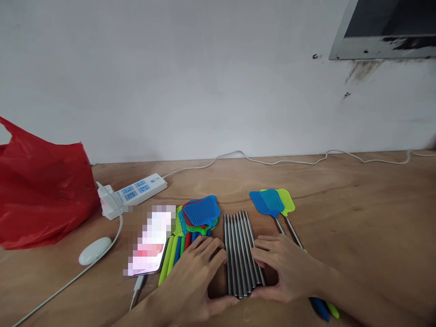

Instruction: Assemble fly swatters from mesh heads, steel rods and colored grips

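Observation:
A row of several slim metal rods [240, 259] lies side by side on the wooden table, with thin upper ends and thicker lower ends. Along its left side rests my left hand [200, 277], fingers curved and thumb apart at the rods' lower ends. My right hand [286, 268] touches the right side, its thumb also near the lower ends, open with fingers curved. Left of the rods is a pile of fly swatters with blue, red, green and yellow heads [201, 211]; my left hand partly covers their coloured handles [173, 252]. Two swatters, blue [267, 203] and yellow-green [286, 200], lie beyond my right hand, partly hidden by it.
A phone [153, 240], blurred out, lies left of the swatters with a charging cable plugged in. Behind it are a white power strip [146, 190], a white oval object [95, 250] and a red plastic bag [44, 190]. A white cord [279, 161] runs along the wall.

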A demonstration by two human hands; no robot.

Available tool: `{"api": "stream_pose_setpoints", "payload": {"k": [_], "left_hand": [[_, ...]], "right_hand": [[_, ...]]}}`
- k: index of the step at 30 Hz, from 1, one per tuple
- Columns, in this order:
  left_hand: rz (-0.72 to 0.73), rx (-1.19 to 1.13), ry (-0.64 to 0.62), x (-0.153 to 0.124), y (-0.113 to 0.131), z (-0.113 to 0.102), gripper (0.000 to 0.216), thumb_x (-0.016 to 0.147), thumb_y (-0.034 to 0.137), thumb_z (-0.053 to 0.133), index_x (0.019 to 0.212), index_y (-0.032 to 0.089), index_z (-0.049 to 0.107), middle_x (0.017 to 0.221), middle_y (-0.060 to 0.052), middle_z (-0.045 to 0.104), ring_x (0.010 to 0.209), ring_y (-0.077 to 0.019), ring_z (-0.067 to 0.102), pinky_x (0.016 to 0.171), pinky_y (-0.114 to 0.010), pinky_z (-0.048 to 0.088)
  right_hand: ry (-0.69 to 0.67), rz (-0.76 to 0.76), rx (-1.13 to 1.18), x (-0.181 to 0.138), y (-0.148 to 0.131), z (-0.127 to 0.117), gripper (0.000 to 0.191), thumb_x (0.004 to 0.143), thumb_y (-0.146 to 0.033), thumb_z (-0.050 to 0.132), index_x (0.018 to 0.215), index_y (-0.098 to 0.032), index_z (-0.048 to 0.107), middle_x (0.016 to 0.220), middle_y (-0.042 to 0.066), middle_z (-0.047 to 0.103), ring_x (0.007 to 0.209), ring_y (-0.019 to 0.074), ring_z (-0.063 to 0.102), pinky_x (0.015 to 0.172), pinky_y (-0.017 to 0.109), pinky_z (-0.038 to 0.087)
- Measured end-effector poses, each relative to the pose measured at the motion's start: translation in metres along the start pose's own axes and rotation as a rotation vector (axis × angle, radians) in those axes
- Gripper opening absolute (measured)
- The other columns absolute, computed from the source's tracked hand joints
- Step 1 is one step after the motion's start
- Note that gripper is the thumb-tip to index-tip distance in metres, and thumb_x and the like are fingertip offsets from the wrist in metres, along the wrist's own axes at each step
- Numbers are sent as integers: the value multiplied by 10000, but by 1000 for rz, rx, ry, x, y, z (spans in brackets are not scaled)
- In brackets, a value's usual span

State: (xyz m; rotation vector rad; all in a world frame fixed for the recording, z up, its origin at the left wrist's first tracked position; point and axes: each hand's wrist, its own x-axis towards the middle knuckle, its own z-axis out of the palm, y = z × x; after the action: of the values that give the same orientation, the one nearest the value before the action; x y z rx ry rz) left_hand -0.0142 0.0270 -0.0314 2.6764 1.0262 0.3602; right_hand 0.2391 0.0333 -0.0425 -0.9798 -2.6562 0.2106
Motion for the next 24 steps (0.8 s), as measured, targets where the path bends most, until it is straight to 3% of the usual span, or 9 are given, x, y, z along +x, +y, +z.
{"api": "stream_pose_setpoints", "payload": {"k": [9,11,14,18,24], "left_hand": [[-41,0,-27,1,2,-1,424,772,508,786,985,190,603,1087,-93,648,1017,-335,596,929,-509,447],[-30,-16,-30,1,1,-2,450,787,540,772,1005,185,602,1108,-98,643,1040,-334,592,949,-512,435],[8,-50,-50,0,-3,-5,485,816,581,737,1051,182,594,1158,-108,625,1081,-335,577,972,-507,423],[30,-87,-88,-2,-6,-10,372,921,514,643,1084,186,578,1162,-102,605,1080,-309,567,971,-483,421],[26,-112,-99,-2,-7,-12,186,1009,383,516,1021,202,556,1111,-74,595,1027,-269,563,935,-442,423]], "right_hand": [[45,-25,38,0,9,-3,359,822,-536,656,748,-208,531,750,9,608,687,182,556,591,296,291],[114,50,-37,0,15,-4,280,908,-439,570,758,-205,534,759,19,619,696,186,571,610,298,298],[221,304,-254,-2,26,-4,202,955,-299,475,794,-201,546,742,35,640,654,196,589,588,301,259],[143,600,-429,-4,39,-8,118,896,-277,509,837,-191,563,705,61,666,575,225,602,533,307,122],[109,625,-374,-6,42,-7,136,810,-218,531,930,-164,565,650,71,631,526,229,561,539,320,66]]}}
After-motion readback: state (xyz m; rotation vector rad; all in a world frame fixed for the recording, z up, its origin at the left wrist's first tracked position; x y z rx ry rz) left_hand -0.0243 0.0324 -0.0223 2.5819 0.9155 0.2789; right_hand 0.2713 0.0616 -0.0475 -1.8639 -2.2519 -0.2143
